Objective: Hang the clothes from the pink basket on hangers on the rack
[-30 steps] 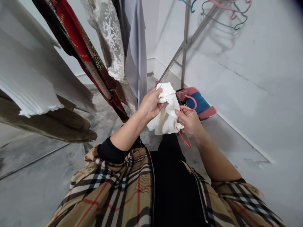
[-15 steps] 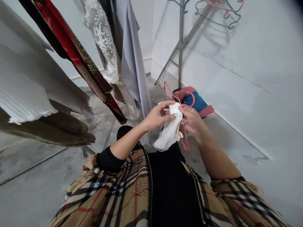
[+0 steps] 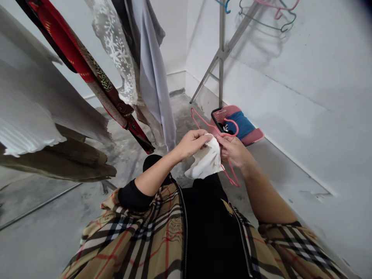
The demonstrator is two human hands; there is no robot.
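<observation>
A small white cloth item [image 3: 205,161] hangs bunched between my two hands; its exact kind does not show. My left hand [image 3: 194,144] is closed on its upper edge, thumb on top. Just right of it, my right hand [image 3: 234,150] is closed around a pink clothes hanger [image 3: 231,170]. The right fingertips also meet the cloth's right edge. The hanger's hook rises above my right hand, one end sticks out at upper left, and the other hangs below. Part of the hanger is hidden behind the cloth and hands.
Several garments hang at left, including a ribbed white one [image 3: 29,116], a red patterned one [image 3: 58,46] and a grey one [image 3: 154,69]. A pink basket [image 3: 255,135] holding blue cloth [image 3: 240,123] stands by the wall. Behind it is a metal rack [image 3: 222,54] with several hangers [image 3: 261,25].
The white cloth has been turned and shifted in my hands and now drapes lower. More of the hanger shows above my left hand. The view has moved slightly.
</observation>
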